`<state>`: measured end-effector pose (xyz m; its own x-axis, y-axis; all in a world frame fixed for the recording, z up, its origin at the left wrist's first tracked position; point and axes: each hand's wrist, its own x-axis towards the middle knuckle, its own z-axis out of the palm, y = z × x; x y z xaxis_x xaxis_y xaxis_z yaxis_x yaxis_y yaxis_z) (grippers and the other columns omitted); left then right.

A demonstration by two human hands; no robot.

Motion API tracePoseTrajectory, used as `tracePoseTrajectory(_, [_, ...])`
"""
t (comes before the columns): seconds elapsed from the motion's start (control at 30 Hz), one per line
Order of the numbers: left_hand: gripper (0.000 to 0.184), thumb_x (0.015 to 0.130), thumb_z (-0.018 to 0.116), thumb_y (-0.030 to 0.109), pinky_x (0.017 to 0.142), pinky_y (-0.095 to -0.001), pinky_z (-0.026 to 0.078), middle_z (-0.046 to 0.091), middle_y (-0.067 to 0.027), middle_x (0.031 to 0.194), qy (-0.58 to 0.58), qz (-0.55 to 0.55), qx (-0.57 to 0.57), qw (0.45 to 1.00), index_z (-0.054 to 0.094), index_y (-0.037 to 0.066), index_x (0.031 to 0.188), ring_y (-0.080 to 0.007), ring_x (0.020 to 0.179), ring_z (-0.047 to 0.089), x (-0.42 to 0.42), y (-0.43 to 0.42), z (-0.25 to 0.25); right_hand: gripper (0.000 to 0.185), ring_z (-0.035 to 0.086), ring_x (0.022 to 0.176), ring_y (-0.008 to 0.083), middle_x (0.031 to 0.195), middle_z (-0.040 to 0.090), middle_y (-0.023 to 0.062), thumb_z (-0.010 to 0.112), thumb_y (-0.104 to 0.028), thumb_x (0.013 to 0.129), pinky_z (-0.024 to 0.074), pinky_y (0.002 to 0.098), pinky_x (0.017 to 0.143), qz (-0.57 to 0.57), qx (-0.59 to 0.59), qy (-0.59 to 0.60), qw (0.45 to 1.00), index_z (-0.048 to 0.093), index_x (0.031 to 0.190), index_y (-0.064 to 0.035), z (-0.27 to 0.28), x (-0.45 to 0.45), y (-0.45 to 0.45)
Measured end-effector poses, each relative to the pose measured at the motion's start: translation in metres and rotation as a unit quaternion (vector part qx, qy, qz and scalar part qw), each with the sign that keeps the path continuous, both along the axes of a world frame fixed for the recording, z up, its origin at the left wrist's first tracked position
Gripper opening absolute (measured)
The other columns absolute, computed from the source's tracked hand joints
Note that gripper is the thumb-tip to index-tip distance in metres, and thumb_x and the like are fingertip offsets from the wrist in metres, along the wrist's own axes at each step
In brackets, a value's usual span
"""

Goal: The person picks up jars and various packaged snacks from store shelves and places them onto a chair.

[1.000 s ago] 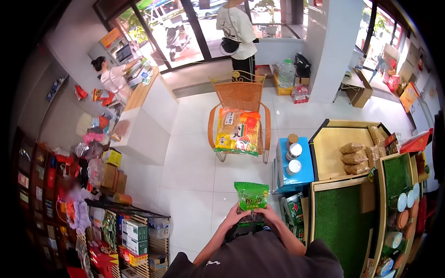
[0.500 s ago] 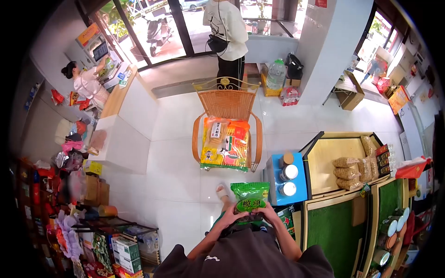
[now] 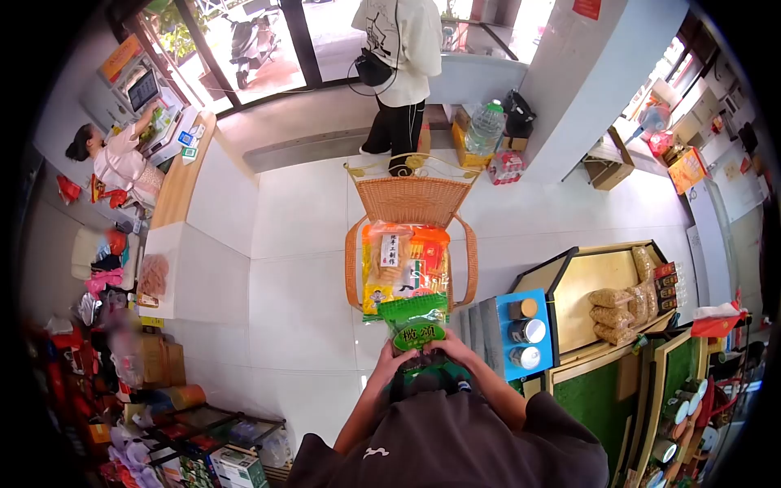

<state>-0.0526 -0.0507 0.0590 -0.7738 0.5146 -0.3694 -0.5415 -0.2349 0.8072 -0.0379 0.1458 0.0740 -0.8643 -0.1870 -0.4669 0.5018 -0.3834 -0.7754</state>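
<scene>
A green snack bag (image 3: 416,325) with a dark lower part is held upright in front of my body. My left hand (image 3: 393,358) grips its left side and my right hand (image 3: 449,348) its right side, both with fingers wrapped round it. Just beyond the bag stands a wicker armchair (image 3: 411,199). On its seat lie an orange and yellow snack package (image 3: 429,248) and a clear package with a white label (image 3: 389,250). The green bag overlaps the near edge of these packages in view.
A blue stand (image 3: 533,325) with jars is right of the chair, beside a wooden display bin (image 3: 578,285) holding bagged goods. A person (image 3: 399,65) stands behind the chair; another person (image 3: 122,163) sits at the left counter (image 3: 175,195). A black rack (image 3: 220,423) stands lower left.
The chair and its packages have come closer to me, and the green bag now overlaps them. Both hands keep hold of the bag. The standing person's legs have shifted.
</scene>
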Motion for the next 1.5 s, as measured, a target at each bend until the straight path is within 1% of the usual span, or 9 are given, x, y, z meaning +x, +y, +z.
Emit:
tracePoseTrajectory(0.2, [0.048, 0.086, 0.06, 0.012, 0.085, -0.0264, 0.045, 0.054, -0.0039, 0.111, -0.064, -0.004, -0.036, 0.997, 0.038, 0.005, 0.128, -0.0121, 0.1, 0.053, -0.053, 0.004, -0.064, 0.015, 0.056, 0.064, 0.0116, 0.073, 0.061, 0.0049, 0.062, -0.003, 0.069, 0.0443, 0.0246, 0.059, -0.046, 0.064, -0.131, 0.988, 0.062, 0.084, -0.002, -0.049, -0.053, -0.013])
tracePoseTrajectory(0.37, [0.047, 0.086, 0.061, 0.02, 0.069, -0.027, 0.052, 0.059, -0.0042, 0.106, -0.211, -0.139, -0.128, 0.959, 0.04, 0.008, 0.127, -0.0129, 0.088, 0.06, -0.124, 0.027, -0.072, 0.008, 0.055, 0.056, 0.012, 0.065, 0.061, 0.0035, 0.061, -0.01, 0.073, 0.0391, 0.0229, 0.051, -0.023, 0.01, -0.179, 0.984, 0.063, 0.079, -0.0052, -0.143, -0.096, 0.017])
tracePoseTrajectory(0.73, [0.056, 0.075, 0.069, 0.013, 0.08, -0.0311, 0.045, 0.056, -0.0088, 0.104, 0.097, -0.025, -0.309, 0.946, 0.041, 0.004, 0.123, -0.0167, 0.092, 0.053, -0.272, 0.106, -0.209, 0.036, 0.061, 0.08, 0.0221, 0.091, 0.061, 0.0137, 0.063, -0.016, 0.072, 0.0476, 0.032, 0.069, -0.218, 0.198, 0.009, 0.956, 0.052, 0.102, 0.001, -0.322, -0.234, 0.034])
tracePoseTrajectory(0.8, [0.059, 0.072, 0.071, 0.014, 0.081, -0.0354, 0.044, 0.056, -0.014, 0.106, 0.113, -0.053, -0.334, 0.934, 0.041, 0.003, 0.122, -0.0231, 0.096, 0.054, -0.279, 0.092, -0.271, 0.044, 0.059, 0.087, 0.0274, 0.096, 0.06, 0.0169, 0.065, -0.02, 0.07, 0.0472, 0.0353, 0.074, -0.164, 0.232, -0.021, 0.959, 0.05, 0.105, 0.0018, -0.285, -0.261, 0.054])
tracePoseTrajectory(0.93, [0.067, 0.071, 0.066, 0.015, 0.089, -0.0468, 0.038, 0.05, -0.0235, 0.113, 0.166, -0.152, -0.544, 0.808, 0.033, 0.005, 0.128, -0.0394, 0.104, 0.049, -0.301, 0.121, -0.254, 0.062, 0.054, 0.097, 0.0433, 0.107, 0.053, 0.0281, 0.068, -0.028, 0.064, 0.0452, 0.0452, 0.083, -0.087, 0.4, -0.144, 0.901, 0.043, 0.113, 0.0023, -0.341, -0.268, 0.048])
tracePoseTrajectory(1.13, [0.07, 0.073, 0.06, 0.012, 0.09, -0.0514, 0.035, 0.039, -0.0295, 0.121, 0.214, -0.103, -0.599, 0.764, 0.025, 0.005, 0.134, -0.0463, 0.108, 0.041, -0.289, 0.152, -0.234, 0.09, 0.051, 0.101, 0.0475, 0.113, 0.049, 0.0324, 0.069, -0.037, 0.063, 0.0431, 0.0484, 0.087, -0.062, 0.547, -0.17, 0.818, 0.024, 0.132, 0.0002, -0.302, -0.272, 0.057])
tracePoseTrajectory(1.33, [0.062, 0.075, 0.063, 0.011, 0.084, -0.0417, 0.042, 0.051, -0.0207, 0.108, 0.091, -0.045, -0.436, 0.894, 0.036, 0.001, 0.13, -0.034, 0.099, 0.051, -0.298, 0.137, -0.237, 0.088, 0.055, 0.101, 0.0417, 0.111, 0.054, 0.0277, 0.07, -0.037, 0.066, 0.0468, 0.0423, 0.083, -0.046, 0.378, -0.176, 0.908, 0.026, 0.132, -0.0005, -0.315, -0.277, 0.079])
tracePoseTrajectory(1.43, [0.057, 0.076, 0.064, 0.013, 0.08, -0.0366, 0.045, 0.054, -0.0168, 0.103, 0.172, -0.003, -0.45, 0.876, 0.041, 0.001, 0.127, -0.0277, 0.092, 0.054, -0.285, 0.103, -0.282, 0.075, 0.059, 0.098, 0.0337, 0.107, 0.058, 0.0211, 0.072, -0.028, 0.067, 0.0486, 0.037, 0.079, -0.029, 0.331, -0.125, 0.935, 0.035, 0.126, 0.0009, -0.313, -0.283, 0.074])
tracePoseTrajectory(1.5, [0.053, 0.078, 0.063, 0.012, 0.077, -0.0351, 0.045, 0.053, -0.0161, 0.103, 0.18, 0.0, -0.468, 0.865, 0.042, 0.0, 0.126, -0.027, 0.09, 0.054, -0.299, 0.108, -0.24, 0.068, 0.06, 0.097, 0.0292, 0.105, 0.059, 0.0179, 0.072, -0.023, 0.068, 0.0484, 0.0368, 0.079, -0.128, 0.15, -0.015, 0.98, 0.039, 0.122, 0.0001, -0.337, -0.279, 0.054])
